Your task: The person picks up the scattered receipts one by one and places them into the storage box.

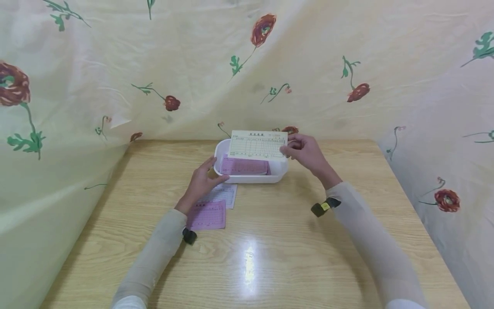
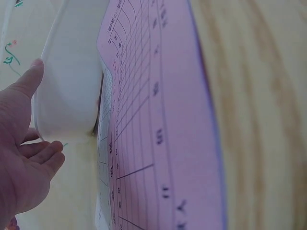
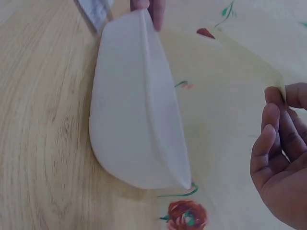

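Note:
Between thumb and fingers my right hand [image 1: 306, 153] pinches the right edge of a pale yellow printed form [image 1: 256, 145]. The form is tilted up over a white plastic container [image 1: 251, 179], covering part of its inside. Pink printed forms [image 1: 245, 166] lie in the container. My left hand [image 1: 201, 182] holds the container's left end, thumb at the front and fingers on the left side. In the left wrist view this hand [image 2: 29, 143] is at the white rim. The right wrist view shows the thin sheet [image 3: 254, 60] edge-on in the right fingers.
Another pink form [image 1: 208, 216] and a bluish-white form [image 1: 227, 195] lie overlapping on the wooden table [image 1: 278, 240], in front of the container and partly under the left wrist. A flowered cloth [image 1: 200, 56] hangs behind the table and along its sides.

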A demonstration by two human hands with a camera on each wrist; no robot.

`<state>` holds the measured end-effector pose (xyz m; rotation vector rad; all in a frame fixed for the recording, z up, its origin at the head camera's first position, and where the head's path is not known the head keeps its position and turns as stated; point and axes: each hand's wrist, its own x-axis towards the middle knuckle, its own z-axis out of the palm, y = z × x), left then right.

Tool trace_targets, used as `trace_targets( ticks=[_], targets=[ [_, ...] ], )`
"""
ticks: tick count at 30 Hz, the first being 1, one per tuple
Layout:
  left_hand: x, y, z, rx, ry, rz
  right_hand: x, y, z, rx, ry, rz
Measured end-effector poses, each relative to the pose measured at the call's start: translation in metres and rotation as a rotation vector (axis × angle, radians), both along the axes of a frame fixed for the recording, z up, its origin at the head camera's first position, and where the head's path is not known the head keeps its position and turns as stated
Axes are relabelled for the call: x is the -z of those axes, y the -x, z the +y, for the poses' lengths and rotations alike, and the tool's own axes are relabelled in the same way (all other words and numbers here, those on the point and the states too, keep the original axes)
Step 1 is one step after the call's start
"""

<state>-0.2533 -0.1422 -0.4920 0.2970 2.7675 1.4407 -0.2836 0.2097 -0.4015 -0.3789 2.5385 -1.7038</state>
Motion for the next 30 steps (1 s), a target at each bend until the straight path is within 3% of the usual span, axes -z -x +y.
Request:
trace_targets(
  ticks=[10,24,30],
  targets=[
    [0.001,0.001,0.0,0.002,-0.002,0.022,0.02,0.021,-0.01,-0.023,0.012,-0.014],
    [-0.001,-0.002,0.0,-0.003,0.003,0.015,0.046,0.035,-0.038,-0.067,-0.195,0.055],
    [-0.001,-0.002,0.001,-0.004,0.002,0.014,0.049,0.038,-0.045,-0.08,-0.202,0.047]
  ],
)
